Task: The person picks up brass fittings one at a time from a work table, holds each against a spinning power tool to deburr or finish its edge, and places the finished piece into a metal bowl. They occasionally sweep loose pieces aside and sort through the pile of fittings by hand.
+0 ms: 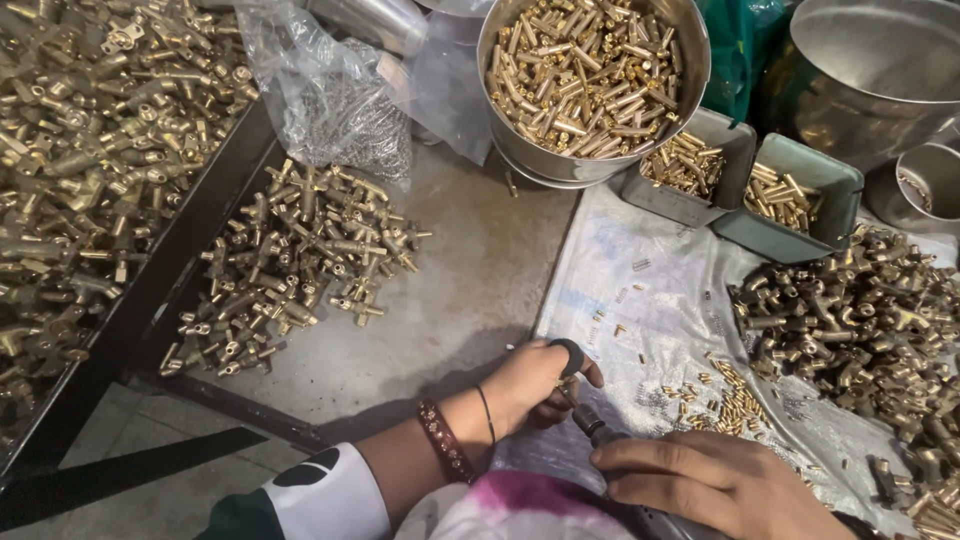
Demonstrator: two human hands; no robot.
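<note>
A dark, slim hand tool lies low in the middle of the view, over the near edge of a pale plastic sheet. Its tip points up-left toward the left hand.

The right hand lies over the tool's body, fingers curled around it from above, a closed hold. The left hand is closed to a narrow pinch at the tool's tip; a dark guard covers the thumb. What sits between the fingertips is too small to make out. Wrist carries a beaded bracelet and a thin black band.

Just right of the hands: a scatter of small brass pins on the sheet. Further right, a heap of brass T-shaped fittings reaches to the frame edge.

Beyond the sheet, two grey-green trays side by side, each holding short brass tubes. Touching the left tray, a round steel bowl heaped with the same tubes. An empty-looking steel basin sits top right, a smaller steel cup beside it.

Left of the sheet, on the bare grey tabletop, a second heap of brass fittings. A clear bag of small springs lies behind it. Far left, past a dark frame rail, a much larger mass of brass parts.
</note>
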